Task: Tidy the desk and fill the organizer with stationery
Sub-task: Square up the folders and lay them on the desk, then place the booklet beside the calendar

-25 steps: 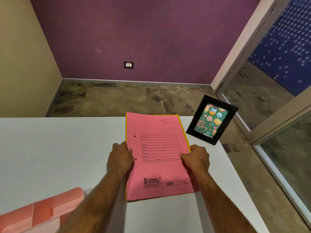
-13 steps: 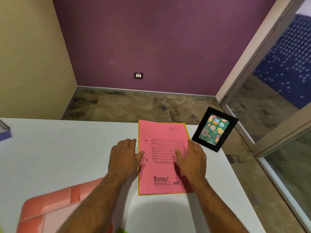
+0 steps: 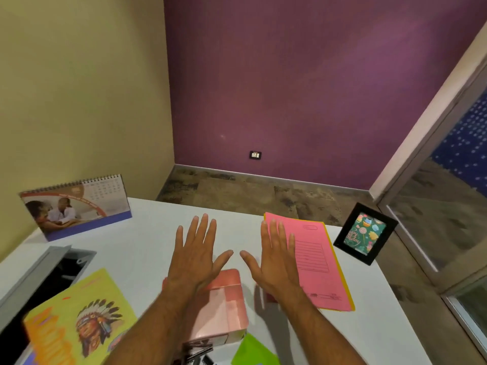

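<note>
A pink file folder lies flat on the white desk at the right, over a yellow folder whose edge shows. My left hand and my right hand hover side by side over the desk's middle, fingers spread straight, holding nothing. The right hand overlaps the pink folder's left edge. Below my hands sits the pink organizer, partly hidden by my wrists, with dark stationery blurred at its near end.
A desk calendar stands at the back left. A framed birthday picture stands at the right edge. A yellow book with a headdress drawing, a grey open cable box and a green sheet lie nearer me.
Both hands let go of the pink folder, which now lies on the desk at the right, and lifted with fingers spread. The view swung left, bringing in the calendar, book and organizer.
</note>
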